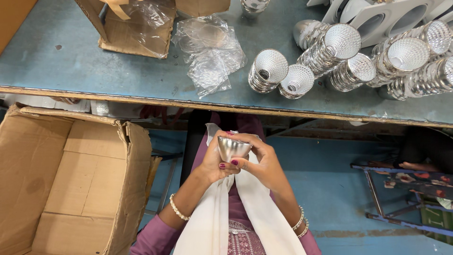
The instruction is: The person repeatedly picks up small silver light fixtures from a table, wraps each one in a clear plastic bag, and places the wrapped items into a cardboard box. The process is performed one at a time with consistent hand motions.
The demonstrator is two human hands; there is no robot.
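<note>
Head view shows a small silver reflector cup (232, 148) clasped between both hands, the left hand (213, 160) and right hand (262, 163) each with its grip closed around the cup's sides. Beyond the grip, stacked silver reflectors (339, 54) and crumpled plastic bags (210, 52) lie on the bench (71, 71); an open cardboard box (71, 184) sits left of it.

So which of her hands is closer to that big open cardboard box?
Left. The left hand is on the box's side of the silver cup; the right hand is on the cup's far side.
</note>
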